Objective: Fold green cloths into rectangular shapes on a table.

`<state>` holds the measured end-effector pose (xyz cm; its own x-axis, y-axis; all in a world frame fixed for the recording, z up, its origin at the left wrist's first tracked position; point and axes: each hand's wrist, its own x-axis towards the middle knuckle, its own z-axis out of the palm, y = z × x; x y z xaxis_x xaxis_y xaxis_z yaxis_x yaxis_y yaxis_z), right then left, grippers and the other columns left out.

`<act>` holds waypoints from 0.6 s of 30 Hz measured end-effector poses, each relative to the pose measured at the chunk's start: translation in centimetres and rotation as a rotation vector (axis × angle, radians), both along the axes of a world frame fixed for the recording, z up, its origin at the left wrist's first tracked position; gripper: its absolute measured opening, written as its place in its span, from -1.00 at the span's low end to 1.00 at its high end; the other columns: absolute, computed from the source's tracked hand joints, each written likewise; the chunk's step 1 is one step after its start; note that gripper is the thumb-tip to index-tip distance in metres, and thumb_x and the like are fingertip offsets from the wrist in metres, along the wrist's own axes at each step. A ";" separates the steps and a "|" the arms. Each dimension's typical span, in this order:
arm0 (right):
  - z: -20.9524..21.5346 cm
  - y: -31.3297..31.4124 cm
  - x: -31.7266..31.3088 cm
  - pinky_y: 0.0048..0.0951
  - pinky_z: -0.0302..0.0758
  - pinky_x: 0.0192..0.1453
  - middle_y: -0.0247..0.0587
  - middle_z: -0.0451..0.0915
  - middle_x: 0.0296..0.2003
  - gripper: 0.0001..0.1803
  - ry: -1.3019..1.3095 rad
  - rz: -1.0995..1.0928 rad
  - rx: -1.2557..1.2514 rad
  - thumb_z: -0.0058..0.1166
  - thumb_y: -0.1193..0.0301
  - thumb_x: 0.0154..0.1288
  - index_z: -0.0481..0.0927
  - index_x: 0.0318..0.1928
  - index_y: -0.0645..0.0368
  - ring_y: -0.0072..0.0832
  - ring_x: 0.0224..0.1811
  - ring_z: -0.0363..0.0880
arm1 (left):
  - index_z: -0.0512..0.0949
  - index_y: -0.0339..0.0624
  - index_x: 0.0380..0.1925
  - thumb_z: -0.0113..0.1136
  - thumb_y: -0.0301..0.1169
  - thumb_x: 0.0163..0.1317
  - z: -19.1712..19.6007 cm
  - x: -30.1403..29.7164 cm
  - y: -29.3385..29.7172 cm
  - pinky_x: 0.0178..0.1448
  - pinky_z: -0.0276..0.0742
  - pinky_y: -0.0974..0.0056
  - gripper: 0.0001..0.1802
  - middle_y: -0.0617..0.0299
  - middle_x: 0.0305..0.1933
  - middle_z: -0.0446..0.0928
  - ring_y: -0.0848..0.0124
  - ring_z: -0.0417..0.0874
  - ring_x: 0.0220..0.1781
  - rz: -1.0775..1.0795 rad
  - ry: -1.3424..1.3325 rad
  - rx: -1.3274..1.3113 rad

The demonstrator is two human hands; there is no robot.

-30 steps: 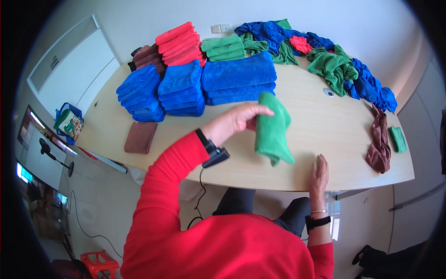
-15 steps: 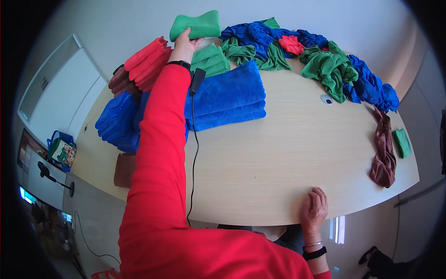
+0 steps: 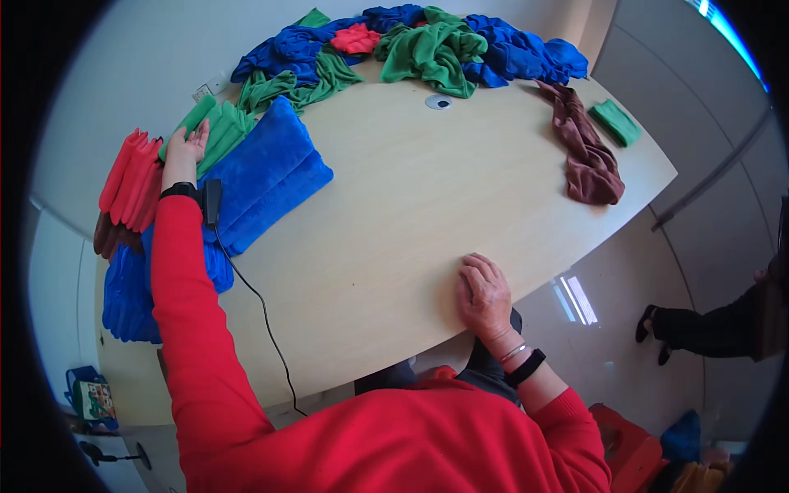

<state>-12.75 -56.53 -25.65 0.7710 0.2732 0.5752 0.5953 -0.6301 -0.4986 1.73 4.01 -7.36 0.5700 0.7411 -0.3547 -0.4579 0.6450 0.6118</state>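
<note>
At the far left, my left hand (image 3: 187,148) lies on a folded green towel (image 3: 197,115) at the edge of a green towel stack (image 3: 223,141). Its fingers are stretched out and apart. Beside that stack, folded red towels (image 3: 133,185) stand over brown ones (image 3: 109,237). A large folded blue towel pile (image 3: 275,185) sits to the right of my left wrist, and smaller folded blue towels (image 3: 127,296) lie left of my forearm. My right hand (image 3: 483,294) rests near the table's front edge, fingers curled together, with nothing visible in it.
Crumpled blue (image 3: 501,53), green (image 3: 431,53) and red cloths (image 3: 355,39) line the table's back. A twisted brown cloth (image 3: 585,156) and a folded green cloth (image 3: 615,123) lie at the right. A black cable (image 3: 265,308) crosses the table (image 3: 370,238). Someone's dark-clothed legs (image 3: 703,324) show at right.
The green towel held up in my left hand has come down onto the green stack, and its fingers have opened. My right hand stays at the table edge. The view has turned rightward.
</note>
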 end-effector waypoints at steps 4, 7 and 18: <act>-0.2 -0.3 -0.1 -0.23 0.46 0.10 -0.07 0.57 -0.16 -0.83 -0.039 0.010 0.028 0.11 0.57 0.04 0.53 -0.28 0.25 -0.13 0.01 0.52 | 0.35 -0.36 -0.25 0.03 -0.42 0.30 -1.0 2.9 -6.2 -0.05 0.66 0.02 -0.81 -0.13 -0.16 0.52 0.06 0.65 -0.17 -0.313 0.042 0.311; -0.4 -1.2 -0.1 -0.23 0.45 0.10 -0.08 0.56 -0.16 -0.84 -0.047 0.019 0.039 0.11 0.57 0.05 0.52 -0.29 0.25 -0.14 0.01 0.51 | 0.39 -0.27 -0.34 0.11 -0.43 0.25 -2.5 5.0 -17.0 -0.16 0.65 0.19 -0.85 0.00 -0.28 0.57 0.19 0.66 -0.21 -0.688 0.041 0.403; 0.1 -6.2 3.3 -0.26 0.47 0.05 -0.11 0.56 -0.13 -0.78 0.116 0.027 0.124 0.12 0.58 0.03 0.54 -0.23 0.20 -0.16 0.01 0.50 | 0.47 -0.19 -0.21 0.33 -0.20 0.01 -11.0 20.0 -36.1 -0.16 0.59 0.20 -0.59 0.11 -0.31 0.59 0.22 0.65 -0.23 -0.743 0.557 1.653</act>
<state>-9.47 -62.78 -25.59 0.8275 0.2269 0.5136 0.5451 -0.5439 -0.6380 21.72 -32.11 -18.33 0.9763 0.1758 0.1258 0.0389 -0.7155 0.6976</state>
